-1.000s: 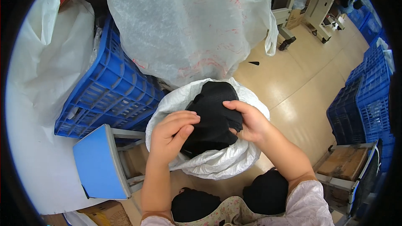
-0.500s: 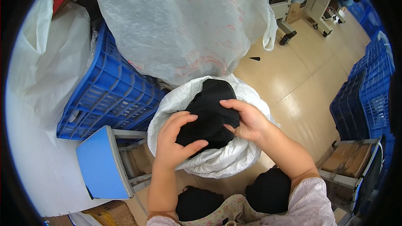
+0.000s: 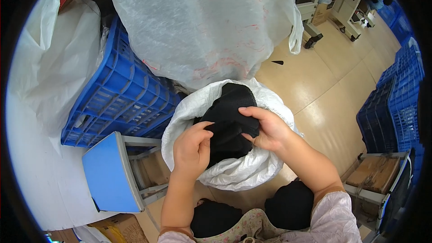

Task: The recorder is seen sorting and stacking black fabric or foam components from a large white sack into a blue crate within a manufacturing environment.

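- My left hand [image 3: 192,147] and my right hand [image 3: 265,128] both pinch the black cloth [image 3: 229,121], fingers closed on it.
- The cloth sits in the open top of a white sack [image 3: 234,175] on the floor by my knees.
- A blue stool [image 3: 110,173] and a blue crate [image 3: 123,96] stand to my left.
- A big clear bag [image 3: 202,22] is behind the sack.
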`<control>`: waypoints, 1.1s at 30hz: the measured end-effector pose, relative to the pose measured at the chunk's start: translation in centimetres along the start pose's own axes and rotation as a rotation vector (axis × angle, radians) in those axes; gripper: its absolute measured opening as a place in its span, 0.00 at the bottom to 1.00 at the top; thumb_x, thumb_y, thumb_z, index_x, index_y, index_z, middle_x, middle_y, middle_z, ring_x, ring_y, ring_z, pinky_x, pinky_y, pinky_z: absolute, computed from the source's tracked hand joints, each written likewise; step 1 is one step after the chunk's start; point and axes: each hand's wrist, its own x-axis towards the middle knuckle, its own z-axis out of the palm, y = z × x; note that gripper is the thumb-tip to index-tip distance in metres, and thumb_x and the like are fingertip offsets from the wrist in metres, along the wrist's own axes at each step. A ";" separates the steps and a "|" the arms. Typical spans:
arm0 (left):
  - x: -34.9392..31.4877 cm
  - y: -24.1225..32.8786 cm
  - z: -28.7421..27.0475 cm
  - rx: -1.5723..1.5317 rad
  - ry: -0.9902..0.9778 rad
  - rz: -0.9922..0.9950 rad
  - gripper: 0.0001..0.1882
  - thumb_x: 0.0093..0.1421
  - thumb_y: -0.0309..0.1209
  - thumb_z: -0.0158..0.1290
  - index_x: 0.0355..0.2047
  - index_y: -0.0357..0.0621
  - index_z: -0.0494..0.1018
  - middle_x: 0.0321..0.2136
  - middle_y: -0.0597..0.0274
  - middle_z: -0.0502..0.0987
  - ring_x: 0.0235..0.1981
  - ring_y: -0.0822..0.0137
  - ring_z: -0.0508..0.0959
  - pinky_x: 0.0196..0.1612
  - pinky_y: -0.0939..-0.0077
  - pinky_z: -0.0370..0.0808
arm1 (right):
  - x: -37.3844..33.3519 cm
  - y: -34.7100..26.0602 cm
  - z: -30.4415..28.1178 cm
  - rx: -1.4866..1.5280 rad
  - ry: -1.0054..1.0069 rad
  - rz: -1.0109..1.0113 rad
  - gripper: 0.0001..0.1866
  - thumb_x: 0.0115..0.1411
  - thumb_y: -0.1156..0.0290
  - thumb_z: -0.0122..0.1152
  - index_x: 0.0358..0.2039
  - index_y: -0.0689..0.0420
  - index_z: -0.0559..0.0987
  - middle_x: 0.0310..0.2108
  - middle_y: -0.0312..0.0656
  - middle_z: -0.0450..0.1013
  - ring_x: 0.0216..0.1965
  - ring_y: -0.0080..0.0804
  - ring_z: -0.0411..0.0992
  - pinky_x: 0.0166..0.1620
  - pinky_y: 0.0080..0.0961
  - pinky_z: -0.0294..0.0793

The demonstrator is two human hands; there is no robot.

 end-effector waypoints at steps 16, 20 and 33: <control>-0.2 -0.2 -0.4 -0.030 -0.105 0.006 0.12 0.46 0.19 0.59 0.32 0.40 0.72 0.36 0.52 0.77 0.37 0.58 0.77 0.41 0.72 0.72 | 0.2 -0.1 -0.2 -0.021 -0.071 0.025 0.11 0.58 0.73 0.53 0.40 0.63 0.75 0.37 0.45 0.76 0.36 0.31 0.77 0.37 0.25 0.79; -0.2 -0.4 -0.1 -0.061 -0.124 0.071 0.16 0.42 0.18 0.61 0.32 0.41 0.71 0.36 0.51 0.77 0.38 0.57 0.78 0.41 0.69 0.73 | 0.7 -0.2 -1.3 -0.078 -0.041 0.028 0.13 0.58 0.72 0.52 0.43 0.64 0.73 0.40 0.46 0.75 0.39 0.33 0.75 0.41 0.28 0.76; -0.4 -0.8 0.0 0.041 -0.086 0.172 0.12 0.44 0.20 0.59 0.31 0.43 0.74 0.39 0.57 0.77 0.36 0.55 0.78 0.36 0.68 0.74 | 0.7 -0.2 -1.1 -0.095 -0.061 0.041 0.14 0.58 0.71 0.52 0.44 0.64 0.73 0.41 0.46 0.74 0.42 0.35 0.74 0.46 0.29 0.75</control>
